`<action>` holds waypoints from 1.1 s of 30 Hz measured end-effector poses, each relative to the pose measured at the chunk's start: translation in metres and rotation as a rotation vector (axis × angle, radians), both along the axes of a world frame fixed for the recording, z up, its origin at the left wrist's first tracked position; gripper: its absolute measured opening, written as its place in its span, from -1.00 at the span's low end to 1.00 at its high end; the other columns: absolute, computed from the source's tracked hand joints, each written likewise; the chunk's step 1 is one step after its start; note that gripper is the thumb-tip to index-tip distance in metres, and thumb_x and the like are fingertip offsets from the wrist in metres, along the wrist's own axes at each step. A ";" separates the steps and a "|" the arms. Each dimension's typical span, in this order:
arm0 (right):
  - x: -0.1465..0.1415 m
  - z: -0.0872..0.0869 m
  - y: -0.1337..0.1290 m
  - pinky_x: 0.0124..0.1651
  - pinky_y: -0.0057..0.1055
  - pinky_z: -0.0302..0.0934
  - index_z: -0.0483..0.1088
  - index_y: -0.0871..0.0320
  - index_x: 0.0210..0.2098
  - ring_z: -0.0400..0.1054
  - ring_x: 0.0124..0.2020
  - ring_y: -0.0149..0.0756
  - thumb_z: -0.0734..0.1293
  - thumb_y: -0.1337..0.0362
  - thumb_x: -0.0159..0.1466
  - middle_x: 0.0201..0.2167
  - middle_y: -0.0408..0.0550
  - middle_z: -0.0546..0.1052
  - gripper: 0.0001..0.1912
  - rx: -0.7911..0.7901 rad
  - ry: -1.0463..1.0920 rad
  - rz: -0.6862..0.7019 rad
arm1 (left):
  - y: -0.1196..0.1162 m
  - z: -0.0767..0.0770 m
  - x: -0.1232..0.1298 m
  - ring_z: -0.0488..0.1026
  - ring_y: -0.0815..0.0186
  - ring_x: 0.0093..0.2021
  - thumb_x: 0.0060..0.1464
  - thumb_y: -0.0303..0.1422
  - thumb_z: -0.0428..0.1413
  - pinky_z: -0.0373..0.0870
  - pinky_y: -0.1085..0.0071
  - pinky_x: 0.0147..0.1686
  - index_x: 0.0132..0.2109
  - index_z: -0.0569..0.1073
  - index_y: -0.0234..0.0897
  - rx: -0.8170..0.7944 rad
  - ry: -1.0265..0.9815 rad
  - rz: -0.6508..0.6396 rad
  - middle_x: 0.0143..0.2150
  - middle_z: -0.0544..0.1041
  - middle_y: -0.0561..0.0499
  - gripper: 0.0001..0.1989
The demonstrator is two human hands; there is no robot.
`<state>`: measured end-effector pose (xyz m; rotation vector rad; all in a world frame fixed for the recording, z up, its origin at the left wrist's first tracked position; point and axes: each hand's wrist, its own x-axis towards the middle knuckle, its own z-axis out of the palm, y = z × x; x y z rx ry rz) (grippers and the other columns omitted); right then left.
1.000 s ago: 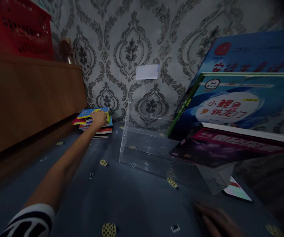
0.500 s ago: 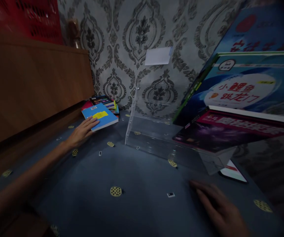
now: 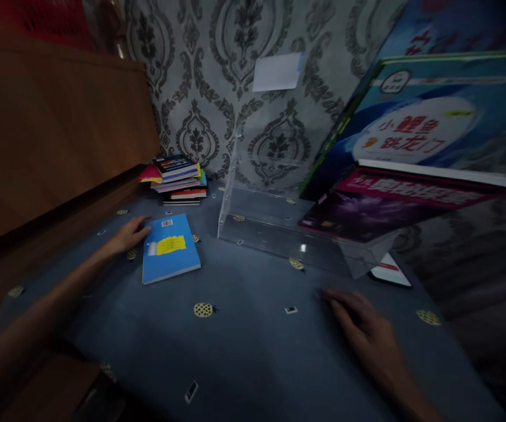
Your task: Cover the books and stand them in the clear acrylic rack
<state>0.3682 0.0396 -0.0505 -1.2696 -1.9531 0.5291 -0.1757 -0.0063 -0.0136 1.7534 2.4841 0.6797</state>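
Observation:
A blue book (image 3: 176,266) with a yellow patch and a barcode on its cover lies on the cloth-covered table, left of the middle. My left hand (image 3: 129,234) is at its upper left edge, thumb and fingers closed against that edge. Beyond the book stands a stack of books (image 3: 183,181) by the wall. My right hand (image 3: 362,328) rests on the table at the right, fingers loosely bent, a gap showing between thumb and forefinger, with nothing in it. A clear acrylic book rack (image 3: 262,243) stands between and beyond the hands.
On the rack's right side lean a purple-black book (image 3: 367,205), a blue book with a carp title (image 3: 411,129) and another behind. A phone (image 3: 391,271) lies under the rack's right end. A wooden cabinet (image 3: 60,117) bounds the left; patterned wallpaper (image 3: 195,135) is behind.
The blue book has come off the stack, moved nearer and turned, with my left hand now at its left edge. My right hand stays about the same. The view has tilted down.

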 end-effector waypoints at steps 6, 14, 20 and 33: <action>-0.002 0.000 -0.002 -0.03 -0.15 0.39 0.55 0.09 -0.24 0.49 -0.14 -0.11 0.23 0.11 0.29 -0.22 0.03 0.60 -0.70 0.019 0.037 0.007 | 0.035 -0.022 0.025 0.40 -0.03 0.16 0.18 -0.09 -0.16 0.23 0.03 0.23 0.20 0.40 -0.34 -0.063 0.063 -0.061 0.12 0.50 -0.24 -0.40; -0.006 0.000 -0.006 -0.10 -0.19 0.39 0.55 0.10 -0.20 0.48 -0.17 -0.14 0.22 0.25 0.32 -0.23 0.03 0.57 -0.75 0.058 0.048 0.053 | 0.002 -0.026 0.057 0.41 -0.03 0.15 0.20 0.03 -0.24 0.32 0.07 0.17 0.22 0.38 -0.31 -0.045 0.099 -0.237 0.12 0.51 -0.19 -0.32; -0.010 0.002 -0.014 -0.02 -0.16 0.40 0.52 0.09 -0.11 0.48 -0.10 -0.14 0.19 0.36 0.34 -0.14 0.05 0.54 -0.72 0.129 -0.059 0.131 | -0.003 -0.031 0.117 0.37 -0.03 0.20 0.23 -0.03 -0.21 0.29 0.04 0.21 0.20 0.38 -0.26 0.036 0.064 -0.379 0.16 0.50 -0.15 -0.41; -0.010 0.003 -0.021 0.07 -0.11 0.39 0.46 0.08 0.04 0.45 -0.01 -0.12 0.15 0.41 0.37 -0.06 0.08 0.52 -0.64 0.167 -0.127 0.218 | 0.024 -0.041 0.233 0.28 0.03 0.27 0.30 -0.17 -0.17 0.21 0.03 0.28 0.22 0.36 -0.24 0.088 0.020 -0.588 0.23 0.41 -0.17 -0.52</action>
